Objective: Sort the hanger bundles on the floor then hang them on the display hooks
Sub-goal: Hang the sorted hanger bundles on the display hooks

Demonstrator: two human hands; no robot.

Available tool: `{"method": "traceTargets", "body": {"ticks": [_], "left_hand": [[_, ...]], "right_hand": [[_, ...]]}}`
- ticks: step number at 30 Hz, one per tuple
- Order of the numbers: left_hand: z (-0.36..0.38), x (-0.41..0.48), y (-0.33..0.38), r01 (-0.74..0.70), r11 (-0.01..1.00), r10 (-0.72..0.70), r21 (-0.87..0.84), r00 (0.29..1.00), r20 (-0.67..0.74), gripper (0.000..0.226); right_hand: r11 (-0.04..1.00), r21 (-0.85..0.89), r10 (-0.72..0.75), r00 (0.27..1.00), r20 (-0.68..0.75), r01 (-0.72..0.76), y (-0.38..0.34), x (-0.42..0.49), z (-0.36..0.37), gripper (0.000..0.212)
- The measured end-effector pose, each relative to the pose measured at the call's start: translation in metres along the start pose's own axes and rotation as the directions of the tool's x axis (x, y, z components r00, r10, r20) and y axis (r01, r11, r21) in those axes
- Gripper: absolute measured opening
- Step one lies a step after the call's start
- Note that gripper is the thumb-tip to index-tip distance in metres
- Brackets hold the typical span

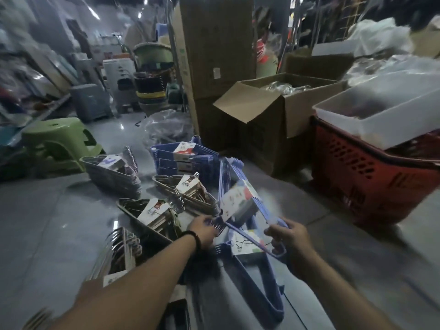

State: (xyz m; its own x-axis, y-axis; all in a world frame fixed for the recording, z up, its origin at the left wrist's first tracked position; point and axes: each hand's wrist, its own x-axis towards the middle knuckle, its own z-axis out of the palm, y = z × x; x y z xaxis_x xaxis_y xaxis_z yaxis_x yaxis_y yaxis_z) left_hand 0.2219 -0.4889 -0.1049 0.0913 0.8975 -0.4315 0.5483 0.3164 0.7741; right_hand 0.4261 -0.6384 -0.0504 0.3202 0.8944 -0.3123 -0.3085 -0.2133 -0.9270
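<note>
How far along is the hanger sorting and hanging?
Done: sorting has started. A grey bundle, beige bundles and a blue stack lie in separate groups on the floor.
In hand: the left hand and right hand both grip a blue bundle, held above a second blue bundle.
Left: all the hanging. No display hooks are in view and nothing is hung.

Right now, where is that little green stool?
In the head view, the green stool stands on the floor at the far left, just left of and slightly behind the grey hanger bundle.
</note>
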Motion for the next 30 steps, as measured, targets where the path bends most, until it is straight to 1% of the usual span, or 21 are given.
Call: {"method": "traceTargets", "body": {"ticks": [2,3,5,6,7,8,10,11,12,13,14,15,16,17,20,22,24,26,27,28,30], "left_hand": [[0.021,0.023,-0.01,-0.029,0.998,0.03,0.053,1.0,-0.007,0.075],[0.022,0.022,-0.011,-0.021,0.996,0.02,0.091,1.0,0.007,0.074],[0.027,0.027,-0.019,-0.022,0.971,0.026,0.237,1.0,-0.014,0.051],[0.03,0.03,-0.023,-0.047,0.958,0.064,0.283,0.997,-0.051,0.044],[0.032,0.034,-0.027,-0.071,0.952,0.097,0.297,0.993,-0.074,0.041],[0.034,0.036,-0.03,-0.093,0.949,0.127,0.301,0.988,-0.093,0.04],[0.038,0.039,-0.035,-0.115,0.937,0.171,0.33,0.974,-0.147,0.034],[0.039,0.042,-0.04,-0.105,0.94,0.168,0.325,0.971,-0.171,0.034],[0.04,0.045,-0.046,-0.094,0.942,0.157,0.321,0.972,-0.174,0.033],[0.041,0.046,-0.049,-0.084,0.942,0.141,0.324,0.977,-0.159,0.032],[0.043,0.046,-0.052,-0.075,0.943,0.128,0.324,0.981,-0.146,0.03],[0.045,0.045,-0.054,-0.066,0.944,0.116,0.323,0.984,-0.137,0.03],[0.047,0.044,-0.055,-0.062,0.944,0.109,0.323,0.986,-0.129,0.032],[0.048,0.043,-0.054,-0.054,0.944,0.099,0.326,0.988,-0.122,0.036],[0.053,0.042,-0.052,-0.043,0.95,0.092,0.309,0.985,-0.148,0.043],[0.053,0.038,-0.052,-0.053,0.957,0.102,0.287,0.982,-0.16,0.044],[0.05,0.034,-0.054,-0.069,0.949,0.116,0.307,0.984,-0.136,0.046],[0.042,0.026,-0.052,-0.104,0.932,0.134,0.347,0.989,-0.063,0.047],[0.037,0.022,-0.049,-0.138,0.92,0.157,0.367,0.987,-0.023,0.047],[0.03,0.016,-0.046,-0.174,0.908,0.182,0.38,0.983,0.015,0.047],[0.007,0.001,-0.04,-0.252,0.886,0.242,0.389,0.967,0.075,0.041]], "right_hand": [[0.983,0.153,0.097,0.994,0.045,-0.103,0.025,0.002,-0.018,0.034],[0.969,0.202,0.134,0.989,0.061,-0.144,0.033,0.0,-0.021,0.035],[0.965,0.21,0.153,0.988,0.033,-0.157,0.053,0.003,-0.029,0.035],[0.98,0.145,0.137,0.991,-0.005,-0.135,0.062,0.006,-0.033,0.033],[0.992,0.009,0.125,0.991,-0.035,-0.125,0.068,0.007,-0.037,0.031],[0.982,-0.138,0.117,0.99,-0.085,-0.128,0.072,0.008,-0.042,0.031],[0.914,-0.375,0.116,0.985,-0.125,-0.155,0.081,0.011,-0.048,0.028],[0.878,-0.447,0.13,0.984,-0.118,-0.17,0.084,0.013,-0.049,0.025],[0.842,-0.51,0.136,0.983,-0.12,-0.179,0.09,0.017,-0.049,0.03],[0.784,-0.592,0.148,0.982,-0.118,-0.189,0.095,0.022,-0.05,0.043],[0.7,-0.686,0.172,0.979,-0.107,-0.197,0.101,0.026,-0.051,0.057],[0.62,-0.756,0.199,0.974,-0.108,-0.21,0.105,0.029,-0.052,0.067],[0.577,-0.79,0.204,0.973,-0.106,-0.207,0.109,0.033,-0.052,0.072],[0.57,-0.796,0.209,0.973,-0.101,-0.205,0.109,0.033,-0.049,0.072],[0.577,-0.796,0.184,0.979,-0.089,-0.181,0.109,0.032,-0.041,0.062],[0.557,-0.809,0.18,0.978,-0.104,-0.188,0.113,0.034,-0.041,0.055],[0.522,-0.829,0.197,0.974,-0.111,-0.2,0.115,0.035,-0.042,0.051],[0.456,-0.863,0.196,0.971,-0.14,-0.216,0.116,0.039,-0.041,0.046],[0.404,-0.885,0.186,0.968,-0.169,-0.233,0.112,0.04,-0.036,0.042],[0.356,-0.9,0.155,0.966,-0.208,-0.251,0.107,0.039,-0.028,0.039],[0.286,-0.923,0.025,0.965,-0.26,-0.256,0.092,0.037,-0.005,0.044]]}}
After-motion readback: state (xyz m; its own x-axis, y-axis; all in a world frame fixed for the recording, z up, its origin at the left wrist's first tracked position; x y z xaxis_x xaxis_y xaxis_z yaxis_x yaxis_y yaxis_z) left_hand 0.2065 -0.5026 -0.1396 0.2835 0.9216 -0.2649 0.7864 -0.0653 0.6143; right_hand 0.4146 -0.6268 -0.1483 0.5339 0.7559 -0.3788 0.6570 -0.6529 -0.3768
